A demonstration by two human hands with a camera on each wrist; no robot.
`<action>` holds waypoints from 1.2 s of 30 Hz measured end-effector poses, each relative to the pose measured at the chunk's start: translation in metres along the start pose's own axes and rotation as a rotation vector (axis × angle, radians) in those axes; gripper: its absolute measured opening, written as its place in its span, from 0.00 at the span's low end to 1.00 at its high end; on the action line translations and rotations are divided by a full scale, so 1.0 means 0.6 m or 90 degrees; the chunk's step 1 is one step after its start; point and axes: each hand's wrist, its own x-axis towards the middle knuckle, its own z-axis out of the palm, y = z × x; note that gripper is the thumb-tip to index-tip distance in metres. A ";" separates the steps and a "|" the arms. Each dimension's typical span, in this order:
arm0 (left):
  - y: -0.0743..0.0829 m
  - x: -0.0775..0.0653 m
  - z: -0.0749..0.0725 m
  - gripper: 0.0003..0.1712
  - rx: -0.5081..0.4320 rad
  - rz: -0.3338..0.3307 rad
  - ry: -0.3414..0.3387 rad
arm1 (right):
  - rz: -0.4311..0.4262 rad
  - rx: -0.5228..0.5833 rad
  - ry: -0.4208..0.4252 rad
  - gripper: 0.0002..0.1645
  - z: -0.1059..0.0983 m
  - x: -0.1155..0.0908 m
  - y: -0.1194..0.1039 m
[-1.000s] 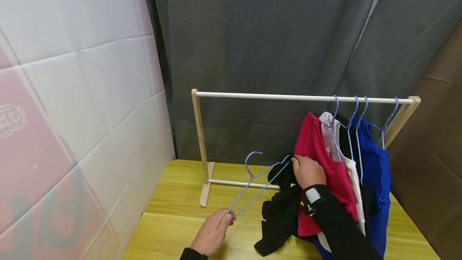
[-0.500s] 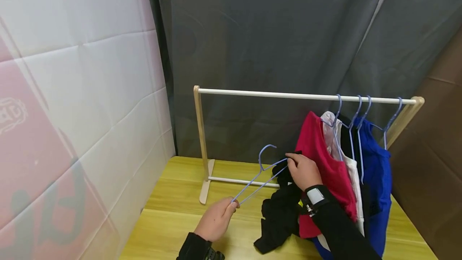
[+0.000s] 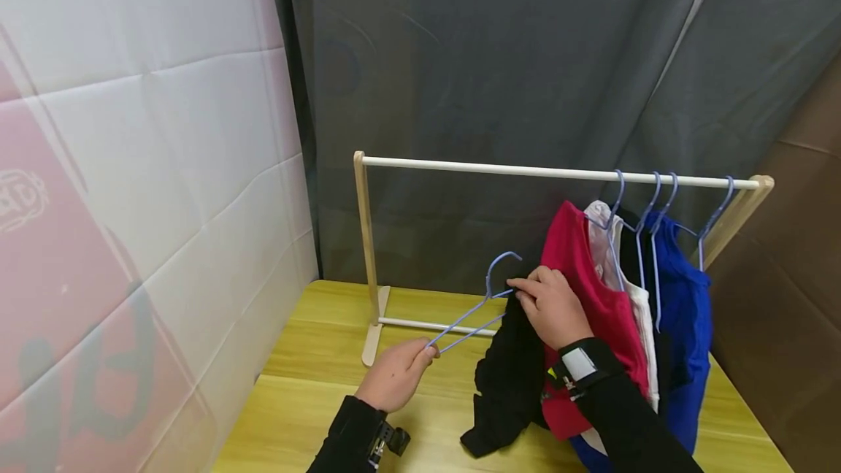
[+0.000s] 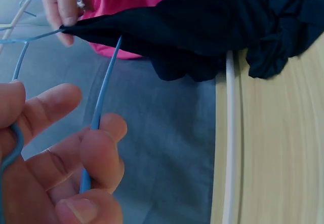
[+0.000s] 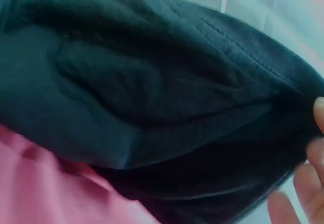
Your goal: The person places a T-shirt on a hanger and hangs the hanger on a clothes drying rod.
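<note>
My left hand (image 3: 396, 373) grips the near end of a blue wire hanger (image 3: 458, 321), whose hook points up. In the left wrist view the fingers (image 4: 104, 155) curl round the hanger's lower wire. The hanger's far end runs into a black garment (image 3: 515, 378). My right hand (image 3: 552, 305) pinches that garment's edge by the hanger's far shoulder, with the cloth hanging below. The right wrist view has the black cloth (image 5: 152, 92) stretched out, fingertips (image 5: 308, 183) at its right edge. The lower part of the garment lies on the wooden table (image 3: 315, 414).
A rack with a white top rail (image 3: 473, 166) and wooden legs stands behind. On its right side hang a red top (image 3: 570, 247), a white top (image 3: 640, 312), a black garment and a blue top (image 3: 686, 298). A grey curtain (image 3: 460, 57) closes off the back.
My left hand has shifted up and right, pushing the hanger's far end into the black garment. My right hand has moved slightly left and up, drawing the cloth over the hanger.
</note>
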 end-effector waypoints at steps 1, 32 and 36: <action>0.002 0.003 0.001 0.19 -0.008 0.000 -0.002 | -0.019 -0.004 0.020 0.14 -0.002 0.002 -0.004; -0.033 0.036 0.012 0.29 -0.262 0.067 -0.197 | -0.131 0.116 0.030 0.09 -0.016 0.003 -0.087; -0.053 0.044 0.009 0.32 -0.347 0.094 -0.207 | -0.073 0.179 0.055 0.11 -0.022 0.001 -0.079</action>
